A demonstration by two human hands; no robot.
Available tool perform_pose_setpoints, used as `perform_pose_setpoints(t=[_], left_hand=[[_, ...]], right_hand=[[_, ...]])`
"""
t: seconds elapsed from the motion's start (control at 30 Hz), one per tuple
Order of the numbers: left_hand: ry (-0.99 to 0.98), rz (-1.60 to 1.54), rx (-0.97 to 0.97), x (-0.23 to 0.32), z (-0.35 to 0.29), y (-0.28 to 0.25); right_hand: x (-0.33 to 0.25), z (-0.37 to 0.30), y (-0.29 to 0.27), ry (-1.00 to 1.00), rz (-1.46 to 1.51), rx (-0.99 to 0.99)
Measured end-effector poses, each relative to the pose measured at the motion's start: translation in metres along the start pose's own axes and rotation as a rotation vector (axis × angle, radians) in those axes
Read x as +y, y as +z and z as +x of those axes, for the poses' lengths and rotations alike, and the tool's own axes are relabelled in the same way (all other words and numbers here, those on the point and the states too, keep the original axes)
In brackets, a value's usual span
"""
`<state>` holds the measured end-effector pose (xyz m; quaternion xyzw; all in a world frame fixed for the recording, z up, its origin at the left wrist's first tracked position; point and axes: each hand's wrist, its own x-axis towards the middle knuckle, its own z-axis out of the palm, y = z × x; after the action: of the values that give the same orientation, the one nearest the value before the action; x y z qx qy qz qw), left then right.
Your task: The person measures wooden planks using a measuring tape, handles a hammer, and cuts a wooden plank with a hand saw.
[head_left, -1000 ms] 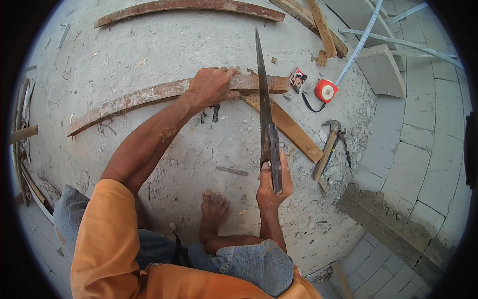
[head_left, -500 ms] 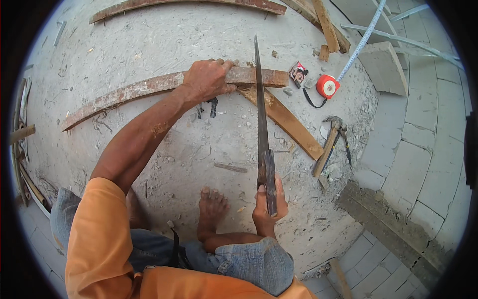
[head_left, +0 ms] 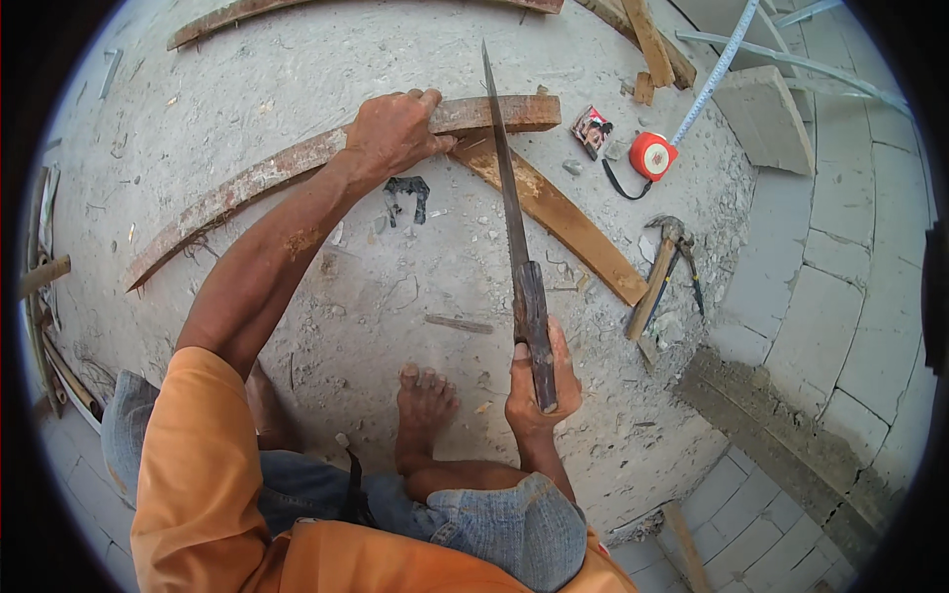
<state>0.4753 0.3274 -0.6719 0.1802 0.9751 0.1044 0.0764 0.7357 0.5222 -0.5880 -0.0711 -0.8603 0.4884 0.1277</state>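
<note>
Rough grey concrete floor (head_left: 346,306), strewn with grit and chips, in a space under construction; paving or walling of pale blocks (head_left: 840,257) with visible joints lies at right, bordered below by a band of grey mortar (head_left: 781,435). Two long weathered planks are seen: a far plank (head_left: 227,22) at the upper edge, and a near plank (head_left: 247,188) lying across the floor in front of the person. The left hand (head_left: 395,130) grips the near plank toward its right end. The right hand (head_left: 542,385) is closed around the dark handle of one handsaw (head_left: 511,203), whose blade points away and crosses over the near plank, right of the left hand; whether its teeth touch the wood cannot be told. One shorter brown board (head_left: 573,232) runs obliquely from the near plank to one claw hammer (head_left: 660,277). Also present: one red tape measure (head_left: 652,156), its tape extended, and one small packet (head_left: 591,131).
</note>
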Motion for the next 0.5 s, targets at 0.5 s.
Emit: perform_pose_setpoints(t=[0.5], left_hand=[[0.053, -0.063, 0.04, 0.013, -0.017, 0.007]], right_hand=[[0.014, 0.049, 0.034, 0.013, -0.073, 0.086]])
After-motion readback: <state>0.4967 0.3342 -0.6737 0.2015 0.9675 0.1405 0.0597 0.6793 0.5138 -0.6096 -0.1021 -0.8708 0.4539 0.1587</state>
